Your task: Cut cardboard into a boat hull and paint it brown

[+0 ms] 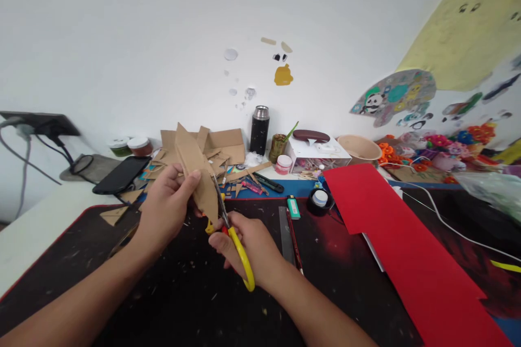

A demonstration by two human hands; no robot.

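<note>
My left hand (171, 200) pinches a long, pointed piece of cardboard (199, 173) between thumb and fingers, holding it raised above the dark mat. In my right hand (248, 244) is a pair of scissors (243, 260) with yellow handles and a bit of red near the pivot. The metal blades point up and away, lying along the right edge of the cardboard near its lower end. Whether the blades bite into the cardboard at this instant, I cannot tell. Part of the handles is hidden behind my right fingers.
Behind my hands lies a pile of cardboard scraps (232, 141). A black flask (259, 130), a white box (317, 152) and a beige bowl (358, 147) stand along the wall. Red card (391, 238) covers the right side. A ruler (286, 233), lighter (293, 207) and phone (122, 174) lie around.
</note>
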